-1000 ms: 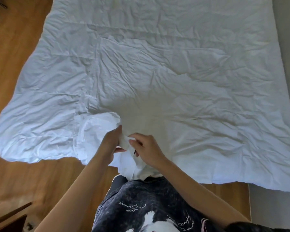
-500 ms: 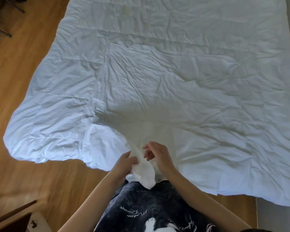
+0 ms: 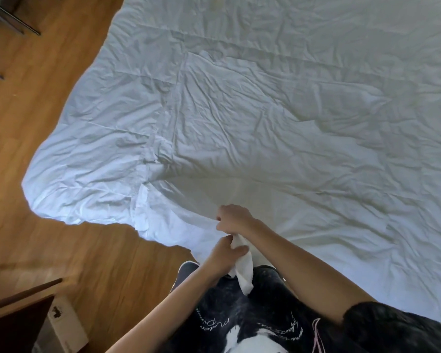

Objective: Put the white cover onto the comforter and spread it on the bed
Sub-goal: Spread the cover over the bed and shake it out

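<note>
The white cover (image 3: 239,110) lies wrinkled and spread across the bed, with its left part hanging over the wooden floor. At the near edge, close to my body, both hands hold the fabric. My left hand (image 3: 227,253) grips a bunched corner of white cloth (image 3: 243,271) that hangs down in front of my shirt. Just above it, my right hand (image 3: 233,217) grips the cover's edge with curled fingers. I cannot tell the comforter apart from the cover.
Wooden floor (image 3: 36,110) runs along the left. A dark wooden piece of furniture (image 3: 18,319) stands at the lower left, with a white box (image 3: 66,324) beside it. Dark metal legs (image 3: 8,19) show at the top left.
Both hands have pulled the bunched corner nearer to my body and now sit one above the other. The view has shifted right and closer to the cover.
</note>
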A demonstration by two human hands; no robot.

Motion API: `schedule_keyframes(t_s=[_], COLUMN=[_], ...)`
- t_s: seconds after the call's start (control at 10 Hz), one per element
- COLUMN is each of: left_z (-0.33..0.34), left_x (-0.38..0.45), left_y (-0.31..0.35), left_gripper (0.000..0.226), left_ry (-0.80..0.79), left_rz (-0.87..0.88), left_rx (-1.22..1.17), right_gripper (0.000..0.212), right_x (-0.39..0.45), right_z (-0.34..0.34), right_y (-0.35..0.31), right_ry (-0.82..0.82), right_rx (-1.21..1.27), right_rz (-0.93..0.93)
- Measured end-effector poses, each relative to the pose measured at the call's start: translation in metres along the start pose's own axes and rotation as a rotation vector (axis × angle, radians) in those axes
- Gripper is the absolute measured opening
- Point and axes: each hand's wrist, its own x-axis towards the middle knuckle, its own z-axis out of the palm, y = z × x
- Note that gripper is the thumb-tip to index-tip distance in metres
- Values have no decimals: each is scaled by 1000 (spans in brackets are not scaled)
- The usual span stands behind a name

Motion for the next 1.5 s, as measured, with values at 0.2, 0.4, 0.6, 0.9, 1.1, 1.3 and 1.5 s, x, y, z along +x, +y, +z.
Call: schedule_keyframes(t_s=[0.2, 0.4, 0.6, 0.9, 1.1, 1.3, 1.5], left_z=[-26, -64, -98, -105, -104, -97, -140], left_x=[-19, -37, -31, -28, -35, -10, -27], left_y=[-33, -71, -107, -153, -172, -152, -137], left_gripper=[48, 26, 18, 23, 18, 30, 32], left_ry=[140, 485, 859, 1017, 943, 843, 1022], left_rz=[-96, -55, -72, -292, -330, -207, -239], left_rx=[-442, -651, -465, -410, -222, -137, -36], right_gripper=[50, 47, 38, 34, 37, 27, 23], right_x=[4, 0, -8, -40, -53, -74, -77], right_z=[8, -4, -15, -36, -82, -157, -269], right_y=[28, 63, 96, 175, 207, 253, 421], right_ry=[160, 451, 635, 878, 1014, 1107, 1021], right_rx=[435, 767, 939, 1043, 1096, 1200, 1245], right_rz=[-26, 101, 140, 226, 224, 384, 279])
